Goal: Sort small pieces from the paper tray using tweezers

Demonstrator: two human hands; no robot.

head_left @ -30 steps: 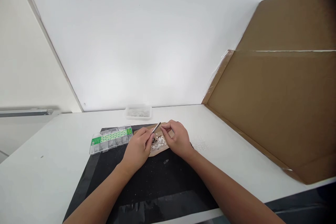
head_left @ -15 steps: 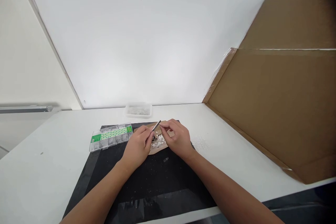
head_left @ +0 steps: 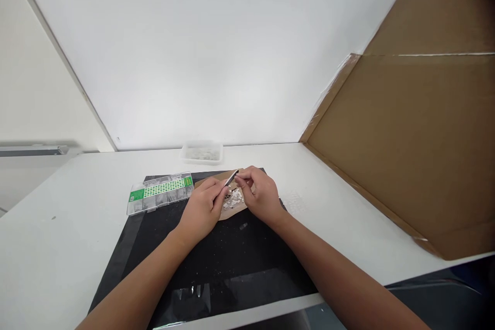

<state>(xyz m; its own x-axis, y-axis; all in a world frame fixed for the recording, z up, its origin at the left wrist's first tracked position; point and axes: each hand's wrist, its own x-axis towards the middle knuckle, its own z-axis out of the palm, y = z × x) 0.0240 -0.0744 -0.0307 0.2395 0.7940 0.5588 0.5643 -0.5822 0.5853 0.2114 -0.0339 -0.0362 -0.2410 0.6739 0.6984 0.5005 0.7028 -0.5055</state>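
Note:
My left hand (head_left: 203, 208) pinches a thin dark and white strip (head_left: 232, 177), which slants up to the right. At the strip's upper end, my right hand (head_left: 262, 196) has its thumb and fingertips pressed together; whatever they hold is too small to make out. Below the strip, many small white pieces (head_left: 235, 198) and a few dark bits lie on brown paper (head_left: 228, 214), partly covered by both hands. The paper rests on a black mat (head_left: 224, 258).
A clear compartment box (head_left: 160, 193) with a green label lies at the mat's back left. Behind the mat stands a translucent tray (head_left: 202, 153) by the wall. Large brown cardboard (head_left: 406, 139) rises at the right. Small clear pieces (head_left: 294, 202) lie right of the mat.
The view has shifted slightly, so the table appears higher. My right fingertips have come in closer to the strip's upper end. My left hand still holds the strip.

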